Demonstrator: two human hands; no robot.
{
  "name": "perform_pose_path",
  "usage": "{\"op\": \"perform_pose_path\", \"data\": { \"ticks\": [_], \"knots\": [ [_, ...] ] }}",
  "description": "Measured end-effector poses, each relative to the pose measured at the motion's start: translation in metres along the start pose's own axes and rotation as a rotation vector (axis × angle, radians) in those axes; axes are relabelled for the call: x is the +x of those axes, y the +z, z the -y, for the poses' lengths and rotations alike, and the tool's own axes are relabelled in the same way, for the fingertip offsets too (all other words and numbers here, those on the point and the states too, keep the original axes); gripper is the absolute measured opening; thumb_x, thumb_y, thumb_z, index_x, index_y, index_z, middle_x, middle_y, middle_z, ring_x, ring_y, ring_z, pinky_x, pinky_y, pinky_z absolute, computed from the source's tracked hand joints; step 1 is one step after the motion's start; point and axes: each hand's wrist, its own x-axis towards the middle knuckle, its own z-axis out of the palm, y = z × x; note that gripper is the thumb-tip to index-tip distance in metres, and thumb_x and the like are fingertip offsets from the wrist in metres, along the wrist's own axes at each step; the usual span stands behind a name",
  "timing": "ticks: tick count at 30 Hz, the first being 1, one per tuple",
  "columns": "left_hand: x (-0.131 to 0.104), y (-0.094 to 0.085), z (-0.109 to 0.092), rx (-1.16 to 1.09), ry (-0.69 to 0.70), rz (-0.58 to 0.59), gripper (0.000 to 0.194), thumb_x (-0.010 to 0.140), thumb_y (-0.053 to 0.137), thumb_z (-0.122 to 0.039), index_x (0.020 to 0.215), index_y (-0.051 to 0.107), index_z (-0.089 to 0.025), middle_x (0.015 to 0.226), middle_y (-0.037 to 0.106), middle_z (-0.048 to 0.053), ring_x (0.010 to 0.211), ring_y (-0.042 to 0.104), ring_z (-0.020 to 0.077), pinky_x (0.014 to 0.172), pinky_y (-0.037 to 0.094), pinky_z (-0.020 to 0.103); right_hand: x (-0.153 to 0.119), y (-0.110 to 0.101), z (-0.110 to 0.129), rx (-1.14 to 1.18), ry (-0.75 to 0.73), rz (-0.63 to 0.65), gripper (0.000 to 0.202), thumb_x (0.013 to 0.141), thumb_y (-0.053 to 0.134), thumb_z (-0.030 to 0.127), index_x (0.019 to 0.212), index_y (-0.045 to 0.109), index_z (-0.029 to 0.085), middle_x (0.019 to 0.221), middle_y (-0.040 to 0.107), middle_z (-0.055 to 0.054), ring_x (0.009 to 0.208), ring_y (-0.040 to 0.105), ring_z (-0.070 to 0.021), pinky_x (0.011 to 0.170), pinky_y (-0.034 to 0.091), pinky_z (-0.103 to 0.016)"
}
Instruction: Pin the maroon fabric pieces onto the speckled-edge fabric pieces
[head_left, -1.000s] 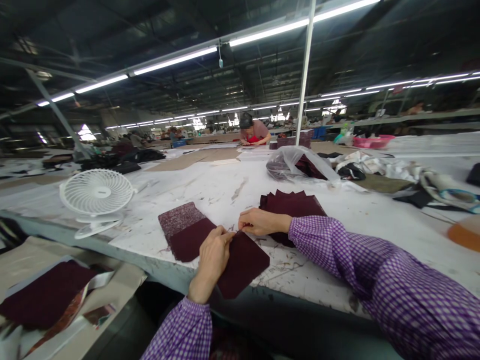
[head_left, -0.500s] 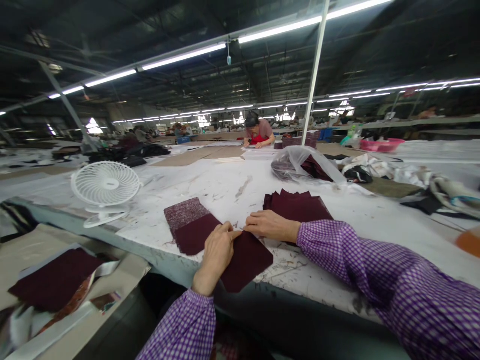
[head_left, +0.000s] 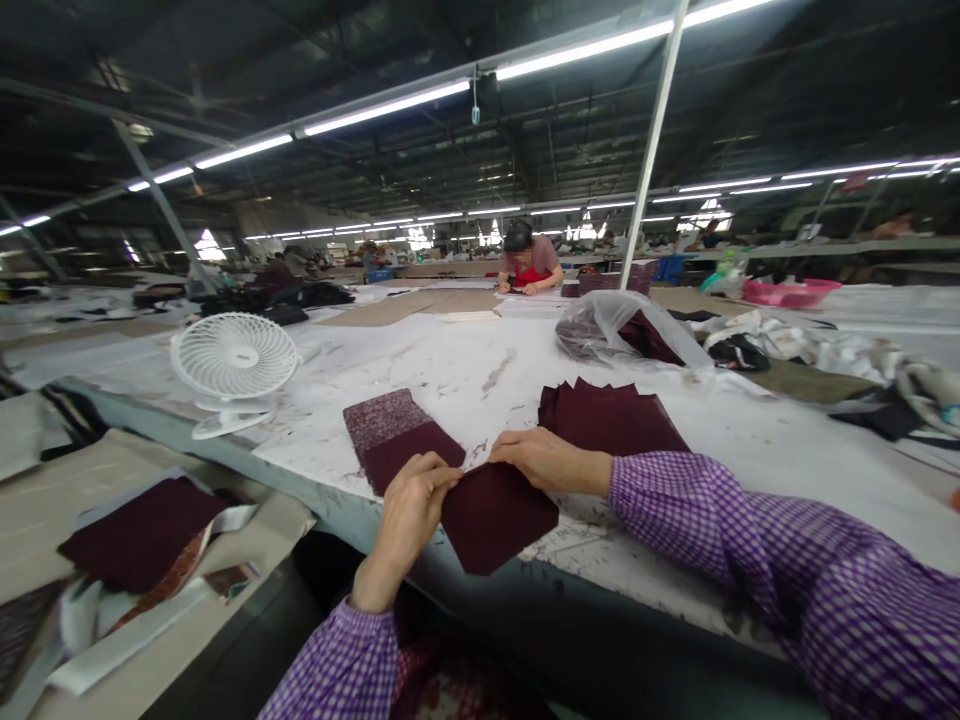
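Observation:
A dark maroon fabric piece (head_left: 496, 520) with cut corners hangs partly past the table's front edge. My left hand (head_left: 414, 500) pinches its upper left corner between thumb and fingers. At the top edge, the fingertips of my right hand (head_left: 541, 460) are closed on the same piece. Just left of it lies another fabric piece (head_left: 409, 440), maroon with a speckled grey-maroon band at its far end. Behind my right wrist, a stack of maroon pieces (head_left: 615, 415) rests on the white table covering, its far edges fanned.
A white fan (head_left: 236, 360) stands at the left table edge. A clear plastic bag (head_left: 600, 330) with maroon cloth sits beyond the stack. Lower left, a board (head_left: 285, 510) carries cloth scraps. A co-worker (head_left: 531, 262) bends over the far side; a pink basin (head_left: 791, 292) is right.
My left hand has slid left along the top edge, away from my right hand, so the held piece's upper edge is spread wider. The view has shifted slightly.

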Motion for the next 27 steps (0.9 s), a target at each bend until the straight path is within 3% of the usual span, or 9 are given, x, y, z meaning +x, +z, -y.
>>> {"op": "perform_pose_path", "data": {
  "ticks": [7,15,21,27],
  "knots": [
    [-0.006,-0.002,0.011,0.003,0.061,-0.030,0.030,0.094,0.041,-0.025,0.088,0.070,-0.019,0.080,0.059,0.004,0.077,0.050,0.0158,0.070,0.042,0.029,0.000,-0.005,0.005,-0.102,-0.066,0.103,0.044,0.080,0.039,-0.001,0.116,0.061,0.014,0.106,0.059,-0.010,0.097,0.057,-0.0178,0.084,0.045,-0.028],
    [-0.012,-0.006,0.008,0.235,0.150,-0.016,0.030,0.094,0.038,-0.019,0.098,0.068,-0.021,0.084,0.060,0.005,0.079,0.048,0.0182,0.071,0.039,0.032,0.024,-0.025,0.031,-0.375,-0.038,0.349,0.058,0.083,0.041,0.006,0.136,0.046,0.030,0.096,0.057,-0.011,0.074,0.057,-0.0173,0.065,0.041,-0.028],
    [-0.016,-0.015,0.018,0.003,0.080,-0.048,0.023,0.092,0.045,-0.022,0.088,0.067,-0.018,0.083,0.060,0.004,0.080,0.051,0.0173,0.073,0.042,0.030,0.044,-0.039,0.042,-0.427,-0.067,0.507,0.062,0.083,0.042,0.008,0.140,0.040,0.033,0.101,0.059,-0.012,0.076,0.058,-0.0185,0.066,0.038,-0.029],
    [-0.022,-0.018,0.021,0.029,0.111,-0.020,0.026,0.093,0.042,-0.024,0.084,0.066,-0.017,0.082,0.060,0.006,0.081,0.051,0.0185,0.073,0.041,0.031,0.054,-0.043,0.041,-0.411,-0.087,0.550,0.064,0.081,0.043,0.006,0.139,0.041,0.033,0.100,0.063,-0.011,0.082,0.059,-0.0192,0.069,0.037,-0.028]
  ]
}}
